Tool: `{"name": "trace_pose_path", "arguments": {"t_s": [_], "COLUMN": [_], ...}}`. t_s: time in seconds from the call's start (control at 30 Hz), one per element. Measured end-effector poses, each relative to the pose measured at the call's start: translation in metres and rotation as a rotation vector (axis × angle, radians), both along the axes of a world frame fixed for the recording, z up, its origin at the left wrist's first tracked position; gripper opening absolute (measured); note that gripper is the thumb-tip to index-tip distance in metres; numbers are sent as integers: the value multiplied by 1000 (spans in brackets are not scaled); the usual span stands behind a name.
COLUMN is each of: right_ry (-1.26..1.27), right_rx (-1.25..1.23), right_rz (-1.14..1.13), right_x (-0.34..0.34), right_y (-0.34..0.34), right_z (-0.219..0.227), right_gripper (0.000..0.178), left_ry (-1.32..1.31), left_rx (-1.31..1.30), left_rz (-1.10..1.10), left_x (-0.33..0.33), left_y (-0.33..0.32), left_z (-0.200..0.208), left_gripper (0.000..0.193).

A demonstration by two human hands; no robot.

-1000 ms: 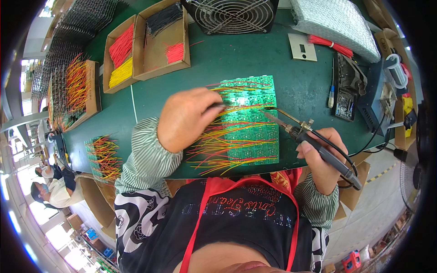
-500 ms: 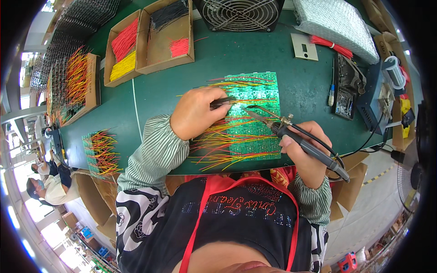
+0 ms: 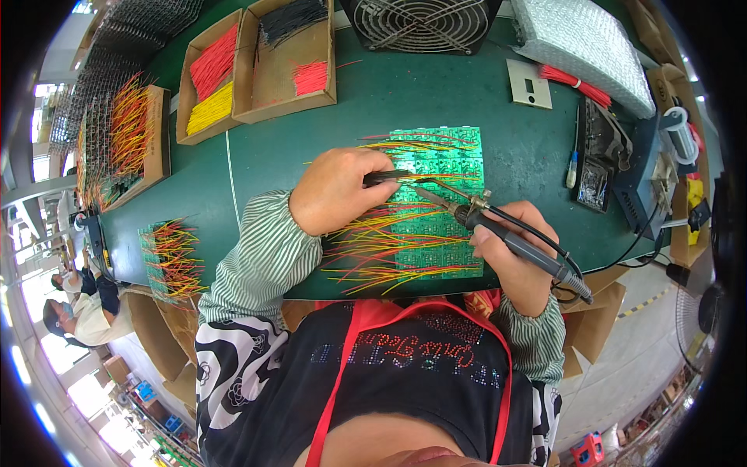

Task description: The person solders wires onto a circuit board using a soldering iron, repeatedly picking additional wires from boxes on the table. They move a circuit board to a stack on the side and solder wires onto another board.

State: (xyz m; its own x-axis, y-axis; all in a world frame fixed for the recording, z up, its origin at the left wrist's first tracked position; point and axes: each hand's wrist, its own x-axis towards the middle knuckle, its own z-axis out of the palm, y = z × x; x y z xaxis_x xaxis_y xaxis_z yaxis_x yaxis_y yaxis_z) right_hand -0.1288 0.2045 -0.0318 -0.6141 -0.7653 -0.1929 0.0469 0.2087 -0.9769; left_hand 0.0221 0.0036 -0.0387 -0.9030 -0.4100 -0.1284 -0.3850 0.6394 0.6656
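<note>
A green panel of circuit boards (image 3: pixel 464 159) lies on the bench before me, with rows of red and yellow wires (image 3: pixel 362 233) fixed to it and fanning out to the left. My left hand (image 3: pixel 336 191) rests over the panel's left edge, closed on a small bundle of black wires (image 3: pixel 385 177) whose ends point onto the board. In my right hand (image 3: pixel 513 268) is a grey soldering iron (image 3: pixel 537 260), gripped like a pen. A thin black solder-feed tube is clamped along it. The iron's tip meets the board close to the black wire ends.
Cardboard trays of cut wires (image 3: pixel 284 105) stand at the back left, beside a black fan (image 3: pixel 420 23). A finished-looking wired panel (image 3: pixel 171 257) lies left. To the right are a metal plate (image 3: pixel 531 84), a black tool tray (image 3: pixel 595 183) and a solder reel (image 3: pixel 679 134).
The view has shifted slightly. The iron's tip has moved a little left and closer to the black wire ends; both hands keep their holds.
</note>
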Motion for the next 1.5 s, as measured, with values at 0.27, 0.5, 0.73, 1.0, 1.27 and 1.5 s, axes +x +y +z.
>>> {"name": "trace_pose_path", "arguments": {"t_s": [0.27,0.5,0.73,1.0,1.27,1.5], "right_ry": [34,14,20,-38,-37,21], "right_rx": [-31,-17,-7,-27,-9,21], "right_rz": [23,-15,-42,-79,-77,-51], "right_x": [-3,-7,-8,-10,-10,-12], "right_y": [3,14,23,19,15,14], "right_z": [2,10,6,9,5,3], "right_gripper": [16,17,16,13,15,16], "left_ry": [-37,-17,187,94,65,50], "left_rx": [17,-16,-527,-170,-131,-144], "left_rz": [-8,-2,285,-50,-65,-89], "left_x": [-1,0,9,-14,-20,-21], "left_y": [-1,1,-10,18,13,10], "left_z": [2,2,30,8,2,1], "left_gripper": [19,19,14,17,18,17]}}
